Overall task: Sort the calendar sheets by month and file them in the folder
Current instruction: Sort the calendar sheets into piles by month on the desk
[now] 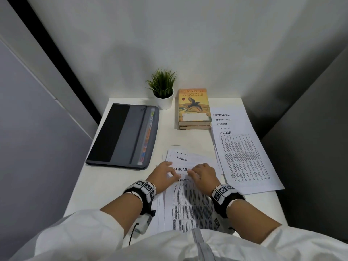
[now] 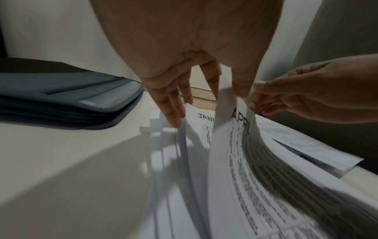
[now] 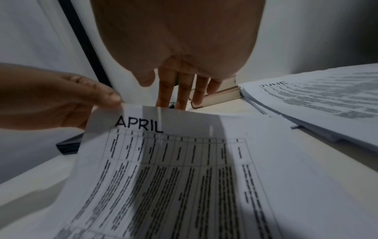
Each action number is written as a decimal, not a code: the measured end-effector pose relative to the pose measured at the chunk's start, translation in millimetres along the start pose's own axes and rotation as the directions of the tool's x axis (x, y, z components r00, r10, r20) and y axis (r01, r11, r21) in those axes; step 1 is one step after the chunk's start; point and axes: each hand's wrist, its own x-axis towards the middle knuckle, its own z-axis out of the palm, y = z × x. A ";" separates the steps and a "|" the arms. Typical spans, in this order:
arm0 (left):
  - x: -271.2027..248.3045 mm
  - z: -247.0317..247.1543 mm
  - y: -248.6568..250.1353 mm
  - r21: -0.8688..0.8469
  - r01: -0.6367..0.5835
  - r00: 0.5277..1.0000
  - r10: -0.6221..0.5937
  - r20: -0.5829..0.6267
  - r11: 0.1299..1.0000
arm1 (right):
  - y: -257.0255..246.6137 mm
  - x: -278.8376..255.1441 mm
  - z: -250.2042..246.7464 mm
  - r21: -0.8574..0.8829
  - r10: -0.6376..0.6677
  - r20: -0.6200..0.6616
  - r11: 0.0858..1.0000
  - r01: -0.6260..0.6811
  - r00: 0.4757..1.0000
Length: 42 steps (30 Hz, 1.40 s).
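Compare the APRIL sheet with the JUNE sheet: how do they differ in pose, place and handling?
The APRIL sheet curls up off the desk, its top edge lifted; the JUNE sheet lies flat.
The left hand pinches APRIL's top edge, with the right hand at the same edge; no hand touches JUNE.
APRIL is in front of the person; JUNE tops the fanned pile at the desk's right side.
Both are white sheets with a month heading above a printed grid.

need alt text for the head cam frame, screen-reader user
Both hands, left hand and right hand, lift the top edge of the APRIL sheet off a near stack showing JANUARY and MARCH. A fanned pile topped by the JUNE sheet lies right; a closed grey folder lies left.
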 end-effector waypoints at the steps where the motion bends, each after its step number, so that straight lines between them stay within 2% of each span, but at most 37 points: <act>1: 0.4 0.0 1.9 -0.050 0.018 0.999 -0.020 -0.031 0.999 | -1.0 0.8 -0.2 0.006 0.012 0.001 1.000 -0.012 1.000; 5: 4.6 -0.3 5.5 -0.177 0.049 0.989 -0.072 -0.128 0.983 | 3.5 2.2 1.4 0.061 0.083 -0.027 0.995 -0.082 0.996; 8: 9.8 0.0 4.5 -0.240 0.165 0.978 -0.190 -0.087 0.957 | 5.8 0.0 4.1 0.081 0.079 -0.039 0.994 -0.075 0.996; 10: 12.7 0.1 4.7 -0.183 0.205 0.974 -0.219 -0.056 0.961 | 8.9 -1.2 6.3 0.100 0.063 -0.048 0.993 -0.058 0.997; 12: 14.1 0.2 4.5 -0.086 0.182 0.982 -0.185 -0.027 0.979 | 11.4 -1.9 9.1 0.108 0.062 -0.039 0.992 -0.058 0.997; 15: 14.1 0.1 4.4 -0.054 0.168 0.985 -0.170 -0.037 0.984 | 11.5 -3.8 11.2 0.098 0.042 -0.026 0.994 -0.039 0.999; 24: 12.6 5.2 4.1 -0.133 0.187 0.978 -0.197 -0.068 0.973 | 20.3 -10.4 13.8 0.041 0.041 -0.082 0.998 -0.038 0.996; 33: 10.5 3.0 5.8 -0.167 0.177 0.979 -0.191 -0.067 0.970 | 12.0 -7.6 6.3 0.178 0.062 -0.100 0.983 -0.044 0.993; 38: 7.5 7.1 8.0 -0.254 0.186 0.976 -0.209 -0.064 0.949 | 15.8 -6.9 7.9 0.082 0.065 -0.061 0.995 -0.060 0.996; 42: 8.7 5.4 8.9 -0.191 0.166 0.980 -0.184 -0.081 0.968 | 18.9 -5.0 7.4 0.040 0.062 -0.060 0.997 -0.060 0.996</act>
